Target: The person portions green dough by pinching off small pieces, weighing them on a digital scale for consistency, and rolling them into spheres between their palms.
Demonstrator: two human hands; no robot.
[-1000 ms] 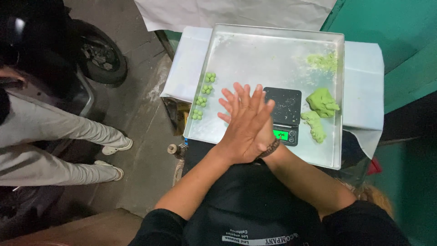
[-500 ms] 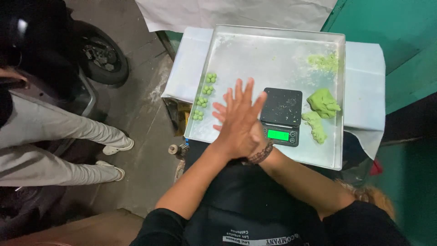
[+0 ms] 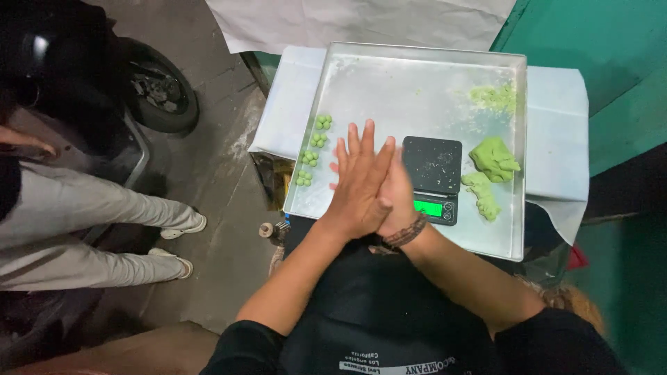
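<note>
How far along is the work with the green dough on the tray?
Done: four small clusters of green balls lie in a row on the left of the metal tray. In hand: the left hand is pressed over the right hand, palms together; anything between them is hidden. Left: two dough lumps beside the scale, and crumbs at the far right corner.

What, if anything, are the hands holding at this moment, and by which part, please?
It cannot be told: the left hand lies flat over the right hand, palms pressed together above the metal tray, hiding whatever may lie between.
</note>
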